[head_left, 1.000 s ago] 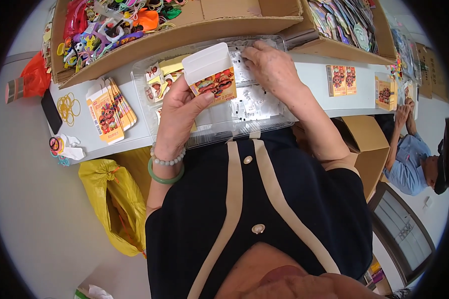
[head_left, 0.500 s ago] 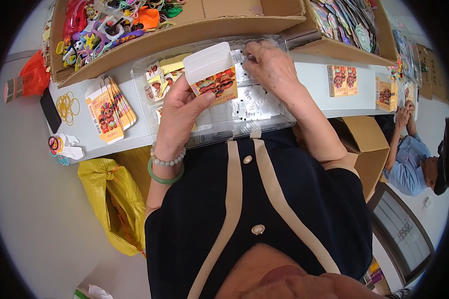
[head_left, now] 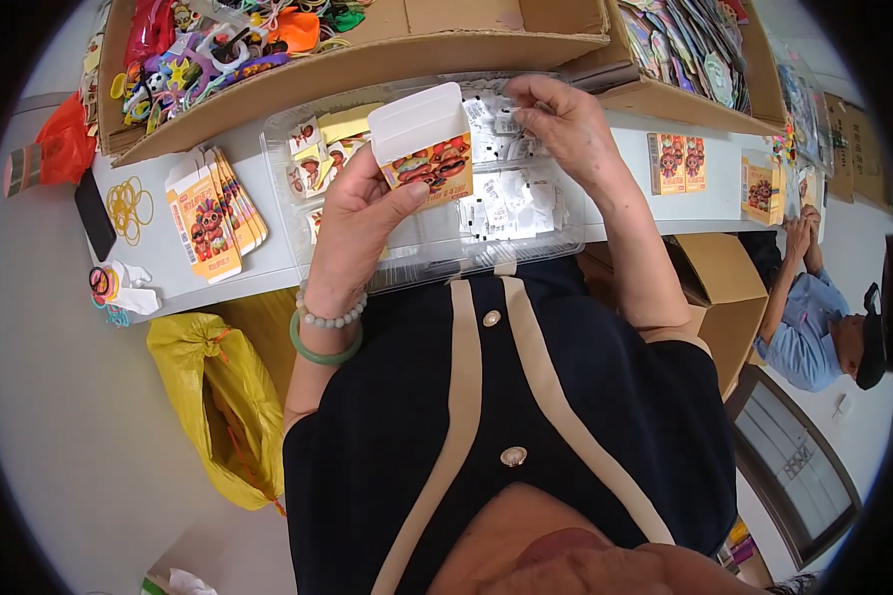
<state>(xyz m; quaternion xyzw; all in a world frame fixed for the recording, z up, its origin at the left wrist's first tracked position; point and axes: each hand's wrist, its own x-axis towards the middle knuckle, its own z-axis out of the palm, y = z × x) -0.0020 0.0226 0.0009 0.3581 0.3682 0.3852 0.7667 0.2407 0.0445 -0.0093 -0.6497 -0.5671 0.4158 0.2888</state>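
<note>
My left hand [head_left: 359, 220] holds a small open paper box [head_left: 425, 140] with an orange cartoon print, its white flap standing up. It hovers over a clear plastic tray [head_left: 437, 253] at the table's near edge. My right hand [head_left: 564, 123] reaches into the tray's far right part and pinches a small clear sachet [head_left: 497, 115] from a heap of such packets [head_left: 514, 193]. Cartoon cards [head_left: 313, 154] lie in the tray's left part.
A fanned stack of flat printed boxes [head_left: 211, 209] lies left of the tray, with yellow rubber bands [head_left: 127, 203] and a black phone [head_left: 93, 212] beyond. Cardboard bins of colourful toys [head_left: 218, 45] and packets [head_left: 690, 40] stand behind. A yellow bag [head_left: 208, 397] hangs below. Another person [head_left: 814, 317] sits at right.
My right hand has shifted slightly within the tray among the sachets. The left hand keeps the box in nearly the same place.
</note>
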